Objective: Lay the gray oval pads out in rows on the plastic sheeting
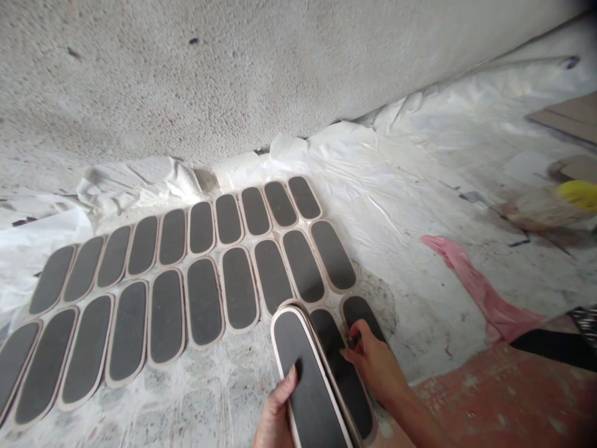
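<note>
My left hand [276, 414] grips a stack of oblong boards [308, 379] with dark grey tops and pale rims, thumb on the top board's left edge. My right hand [373, 361] rests just right of the stack, its fingertips pinched on the edge of an oblong board [360, 311] lying on the floor. Beyond them, two rows of the same boards [205, 274] lie side by side on white plastic sheeting [410, 199].
A rough grey concrete wall [233, 68] rises behind the rows. A pink cloth [476, 286] lies to the right, with a yellow object [578, 193] and flat cardboard [569, 115] farther right. My leg [489, 398] fills the bottom right.
</note>
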`<state>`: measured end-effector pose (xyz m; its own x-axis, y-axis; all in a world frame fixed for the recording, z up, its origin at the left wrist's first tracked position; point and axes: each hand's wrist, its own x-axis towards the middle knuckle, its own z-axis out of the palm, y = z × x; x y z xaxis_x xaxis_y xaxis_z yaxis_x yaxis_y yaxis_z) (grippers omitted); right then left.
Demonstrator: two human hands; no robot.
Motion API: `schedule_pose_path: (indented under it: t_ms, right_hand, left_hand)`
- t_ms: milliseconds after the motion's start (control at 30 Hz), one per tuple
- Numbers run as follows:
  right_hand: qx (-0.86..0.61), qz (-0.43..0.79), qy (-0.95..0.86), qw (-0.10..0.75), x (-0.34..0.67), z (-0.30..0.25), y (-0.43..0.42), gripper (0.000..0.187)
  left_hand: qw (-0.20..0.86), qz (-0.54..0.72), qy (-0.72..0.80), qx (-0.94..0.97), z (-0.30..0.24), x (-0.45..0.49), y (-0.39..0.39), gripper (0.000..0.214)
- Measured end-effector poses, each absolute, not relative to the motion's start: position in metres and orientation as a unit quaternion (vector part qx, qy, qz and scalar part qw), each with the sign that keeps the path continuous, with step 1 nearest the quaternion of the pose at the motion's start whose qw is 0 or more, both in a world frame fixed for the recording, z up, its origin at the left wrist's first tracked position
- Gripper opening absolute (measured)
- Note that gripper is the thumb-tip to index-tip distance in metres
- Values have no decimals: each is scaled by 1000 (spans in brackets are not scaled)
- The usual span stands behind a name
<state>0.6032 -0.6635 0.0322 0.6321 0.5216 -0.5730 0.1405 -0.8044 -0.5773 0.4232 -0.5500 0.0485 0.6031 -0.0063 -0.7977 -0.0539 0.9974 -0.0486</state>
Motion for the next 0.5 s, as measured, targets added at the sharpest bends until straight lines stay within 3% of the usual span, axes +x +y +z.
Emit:
schedule_pose_path:
  t_ms: [133, 333, 500]
  right_hand:
    - [-869, 381, -202, 243, 608, 29, -662, 48]
    - [-836, 431, -195, 279, 615, 26, -666, 40]
    - [-815, 450, -207, 301, 615, 27, -668, 34]
  left_hand:
    - [894, 0, 447, -43, 50, 424, -549, 76]
    - [917, 58, 389, -62, 50, 425, -550, 62]
    - [902, 11, 428, -58, 53, 425, -551, 77]
